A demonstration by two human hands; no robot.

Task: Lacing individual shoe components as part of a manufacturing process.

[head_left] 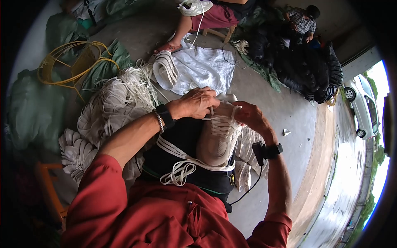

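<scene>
A pale cream shoe [218, 138] rests on my lap, toe pointing toward me, with white laces threaded across its top. My left hand [197, 102] pinches a white lace [211, 110] at the upper eyelets. Closed around the shoe's far end, my right hand [250, 115] steadies it by the collar. A bundle of loose white laces [180, 167] lies across my black lap cover [182, 136]. Each wrist carries a black band; a steel bracelet sits on the left one too.
Heaps of cream shoe uppers [111, 107] lie at my left. A white sack [202, 68] and a yellow wire frame [72, 62] are on the concrete floor beyond. A seated person's leg [182, 29] is ahead, another person [304, 20] far right, black shoe piles [314, 70], a white car [359, 103].
</scene>
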